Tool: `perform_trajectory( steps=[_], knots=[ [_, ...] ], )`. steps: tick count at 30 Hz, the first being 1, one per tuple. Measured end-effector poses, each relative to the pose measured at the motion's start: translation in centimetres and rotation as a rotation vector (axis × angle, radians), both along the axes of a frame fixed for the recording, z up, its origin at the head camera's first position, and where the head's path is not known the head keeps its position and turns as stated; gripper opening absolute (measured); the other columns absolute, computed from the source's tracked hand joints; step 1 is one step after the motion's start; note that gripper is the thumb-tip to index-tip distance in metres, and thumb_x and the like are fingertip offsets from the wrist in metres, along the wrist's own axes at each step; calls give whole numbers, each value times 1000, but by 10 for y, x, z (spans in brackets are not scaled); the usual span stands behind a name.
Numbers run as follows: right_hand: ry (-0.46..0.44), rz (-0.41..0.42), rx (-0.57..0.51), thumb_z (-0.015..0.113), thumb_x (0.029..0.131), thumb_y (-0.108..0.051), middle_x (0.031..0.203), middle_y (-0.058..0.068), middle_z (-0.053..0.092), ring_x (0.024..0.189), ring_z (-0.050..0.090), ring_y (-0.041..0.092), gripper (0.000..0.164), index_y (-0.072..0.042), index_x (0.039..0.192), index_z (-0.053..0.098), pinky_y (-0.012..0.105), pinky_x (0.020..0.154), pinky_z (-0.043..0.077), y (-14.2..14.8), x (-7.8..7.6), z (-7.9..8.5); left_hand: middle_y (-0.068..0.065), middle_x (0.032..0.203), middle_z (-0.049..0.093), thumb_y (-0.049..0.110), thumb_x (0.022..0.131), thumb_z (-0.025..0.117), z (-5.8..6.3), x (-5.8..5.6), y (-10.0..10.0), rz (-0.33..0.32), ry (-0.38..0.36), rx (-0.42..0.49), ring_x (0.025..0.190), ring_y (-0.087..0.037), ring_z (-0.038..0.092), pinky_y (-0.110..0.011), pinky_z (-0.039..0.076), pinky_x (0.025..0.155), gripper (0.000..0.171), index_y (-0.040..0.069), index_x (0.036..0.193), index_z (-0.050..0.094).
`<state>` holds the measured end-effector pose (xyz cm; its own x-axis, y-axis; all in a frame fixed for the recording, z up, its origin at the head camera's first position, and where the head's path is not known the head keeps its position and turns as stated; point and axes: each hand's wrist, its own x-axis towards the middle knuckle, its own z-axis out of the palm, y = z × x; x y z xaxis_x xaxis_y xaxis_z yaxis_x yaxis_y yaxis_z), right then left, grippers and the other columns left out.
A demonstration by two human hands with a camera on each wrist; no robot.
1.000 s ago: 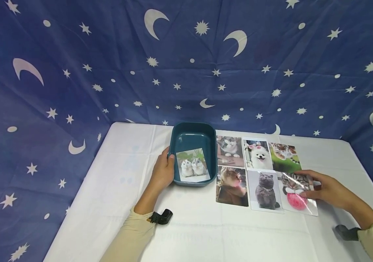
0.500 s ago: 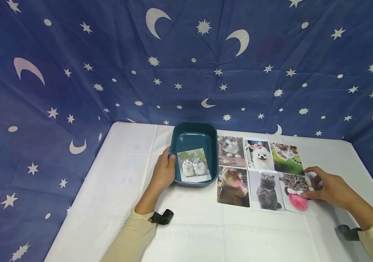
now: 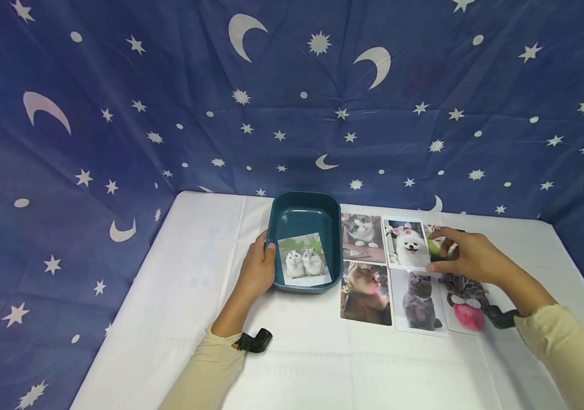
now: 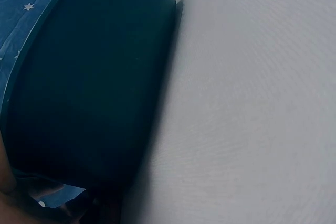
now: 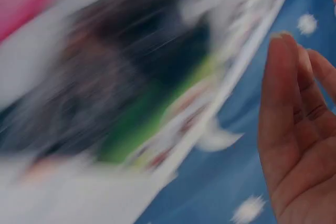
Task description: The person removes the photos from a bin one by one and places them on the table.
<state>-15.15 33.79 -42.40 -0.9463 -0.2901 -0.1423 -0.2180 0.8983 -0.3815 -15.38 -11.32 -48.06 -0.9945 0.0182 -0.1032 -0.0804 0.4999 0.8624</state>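
In the head view, my left hand grips the left side of a dark teal plastic tub, thumb over its rim. A photo card of two white hamsters lies inside. My right hand hovers over the right end of the photo cards, thumb and fingers apart and holding nothing. It covers much of the tiger card; its fingertips come close to the white dog card. Under the right wrist lies a card of a cat with a pink ball, partly covered. The right wrist view is blurred.
Left in the two rows are a kitten card, a brown animal card and a grey cat card. A white cloth covers the table. Behind hangs a blue star-and-moon curtain.
My right hand has let go of the pink-ball cat card, after straightening it against the row, and moved up and left over the tiger card. My left hand and the tub stay put.
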Motion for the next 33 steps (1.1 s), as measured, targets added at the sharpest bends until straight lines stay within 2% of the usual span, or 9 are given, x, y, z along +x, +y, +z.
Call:
perform_trajectory(
  steps=[3, 7, 12, 17, 23, 27, 33],
  knots=[
    [22, 75, -82, 85, 79, -51, 96, 3, 68, 82, 65, 12, 68, -14, 131, 63, 30, 69, 53, -36, -20, 12, -25, 156, 42, 26, 112, 36, 0, 0, 1, -2, -2, 7, 148, -42, 36, -60, 29, 120, 54, 4, 160, 29],
    [-9, 166, -183, 85, 81, -45, 99, 2, 69, 87, 66, 14, 57, -19, 129, 67, 34, 78, 55, -85, -45, 28, -24, 156, 42, 25, 112, 37, 0, 0, 2, -3, 1, 19, 149, -41, 36, -59, 29, 120, 53, 5, 160, 29],
    [-107, 261, -267, 81, 87, -41, 102, 0, 68, 96, 68, 17, 48, -23, 129, 70, 38, 87, 55, -138, -72, 42, -25, 155, 43, 25, 112, 37, 0, 1, 2, 0, 2, 27, 148, -41, 37, -58, 30, 120, 53, 5, 160, 29],
    [-206, 289, -358, 81, 89, -38, 102, 3, 68, 102, 68, 20, 47, -17, 129, 70, 39, 90, 55, -184, -95, 48, -26, 154, 43, 23, 111, 37, 1, 3, 1, -2, 8, 28, 147, -43, 38, -60, 30, 119, 52, 3, 159, 30],
    [-298, 296, -378, 80, 88, -44, 107, 2, 67, 104, 65, 19, 51, -14, 128, 70, 39, 93, 52, -235, -118, 43, -25, 153, 44, 23, 111, 38, 0, 2, -2, 2, 19, 28, 147, -42, 38, -61, 30, 119, 52, 5, 159, 31],
    [-334, 288, -374, 80, 87, -46, 111, 1, 68, 106, 63, 20, 49, -16, 125, 73, 39, 94, 52, -258, -128, 33, -25, 152, 46, 22, 111, 38, -1, 0, -2, -15, 43, 46, 146, -41, 40, -60, 31, 119, 51, 5, 158, 33],
    [-396, 177, -397, 82, 87, -38, 109, 2, 73, 106, 64, 21, 36, -15, 114, 77, 40, 99, 51, -268, -133, 13, -25, 152, 46, 21, 111, 38, -1, -1, -2, -29, 61, 50, 145, -40, 41, -59, 32, 118, 50, 5, 158, 34]
  ],
)
